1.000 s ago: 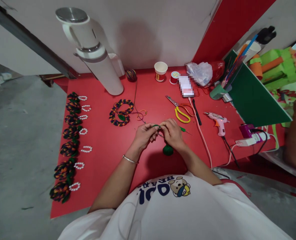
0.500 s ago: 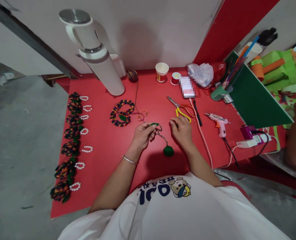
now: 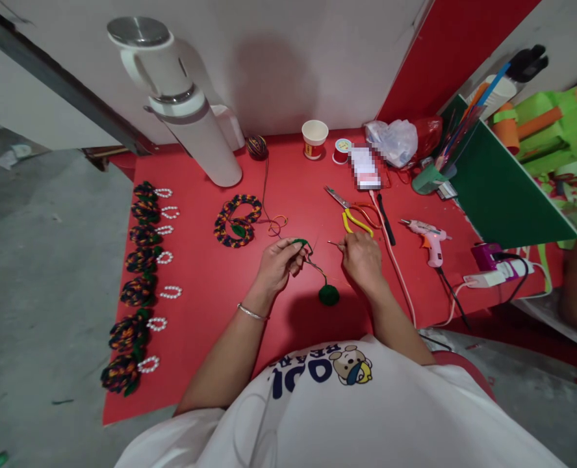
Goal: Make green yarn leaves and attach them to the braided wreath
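Note:
My left hand (image 3: 279, 265) is closed, pinching a small green crocheted piece (image 3: 302, 242) between thumb and fingers. A strand of yarn hangs from that piece and runs down to a green yarn ball (image 3: 328, 295) on the table. To the right, my right hand (image 3: 362, 261) is closed around a crochet hook (image 3: 334, 243), whose thin metal tip points left, apart from the green piece. Beyond my left hand lies a multicoloured braided coil (image 3: 225, 221) with a green leaf in it. Dark multicoloured yarn leads from a wound ball (image 3: 256, 147) toward my left hand.
Scissors (image 3: 337, 196), yellow-handled pliers (image 3: 357, 221), a phone (image 3: 365, 168) and a pink glue gun (image 3: 429, 239) lie to the right. A tall flask (image 3: 205, 143) and paper cup (image 3: 314, 139) stand at the back. Several yarn flowers (image 3: 137, 290) with bead loops line the left edge.
My right hand has moved a little to the right, away from the left hand, and more of the hook shows. The left hand stays almost still with the green piece.

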{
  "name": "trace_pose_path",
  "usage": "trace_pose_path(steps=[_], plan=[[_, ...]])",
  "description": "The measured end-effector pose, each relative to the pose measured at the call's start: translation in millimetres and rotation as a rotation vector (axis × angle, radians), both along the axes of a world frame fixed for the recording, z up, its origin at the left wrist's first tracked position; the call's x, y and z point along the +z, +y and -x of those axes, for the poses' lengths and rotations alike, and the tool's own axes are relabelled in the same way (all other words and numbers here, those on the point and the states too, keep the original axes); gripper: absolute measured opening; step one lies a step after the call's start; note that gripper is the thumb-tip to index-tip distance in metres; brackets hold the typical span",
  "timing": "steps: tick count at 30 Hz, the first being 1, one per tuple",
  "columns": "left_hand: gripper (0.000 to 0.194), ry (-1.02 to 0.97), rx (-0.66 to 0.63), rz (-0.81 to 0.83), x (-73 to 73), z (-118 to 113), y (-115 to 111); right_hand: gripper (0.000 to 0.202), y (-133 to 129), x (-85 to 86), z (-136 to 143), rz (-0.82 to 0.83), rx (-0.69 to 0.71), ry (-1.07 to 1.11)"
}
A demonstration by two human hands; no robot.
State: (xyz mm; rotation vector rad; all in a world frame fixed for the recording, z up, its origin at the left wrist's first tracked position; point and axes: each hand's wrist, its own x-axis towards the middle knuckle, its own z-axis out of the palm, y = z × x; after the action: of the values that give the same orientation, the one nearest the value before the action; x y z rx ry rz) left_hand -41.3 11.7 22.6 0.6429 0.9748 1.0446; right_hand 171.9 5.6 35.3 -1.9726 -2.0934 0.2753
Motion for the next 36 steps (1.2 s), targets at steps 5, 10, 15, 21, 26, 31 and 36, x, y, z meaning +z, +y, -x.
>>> trace_pose_path(steps=[5, 10, 15, 21, 26, 31, 36], plan=[[0.036, -0.003, -0.019, -0.013, -2.1, 0.0, -1.1, 0.02, -0.8, 2.1, 3.6, -0.082, 0.144, 0.357], [0.035, -0.02, -0.017, -0.031, -0.4, -0.8, -2.0, 0.019, -0.7, 0.0, 8.9, -0.16, 0.294, 0.544], [0.034, 0.008, -0.083, -0.033, -1.0, -0.4, -2.5, 0.015, -1.2, -2.3, 9.1, -0.171, 0.328, 0.601], [0.036, 0.009, -0.101, -0.035, -2.3, 0.1, -2.4, 0.013, -1.8, -1.8, 11.3, -0.176, 0.354, 0.65], [0.037, 0.02, -0.118, -0.036, -1.0, 0.3, -2.4, 0.014, -1.7, -2.4, 12.2, -0.179, 0.369, 0.679], [0.036, 0.018, -0.135, -0.034, 1.9, 1.0, -2.2, 0.022, -3.3, -2.9, 11.4, -0.14, 0.377, 0.655], [0.036, 0.0, -0.169, -0.025, 1.4, 1.4, -2.1, 0.033, -6.1, -2.6, 13.5, -0.056, 0.465, 0.627]])
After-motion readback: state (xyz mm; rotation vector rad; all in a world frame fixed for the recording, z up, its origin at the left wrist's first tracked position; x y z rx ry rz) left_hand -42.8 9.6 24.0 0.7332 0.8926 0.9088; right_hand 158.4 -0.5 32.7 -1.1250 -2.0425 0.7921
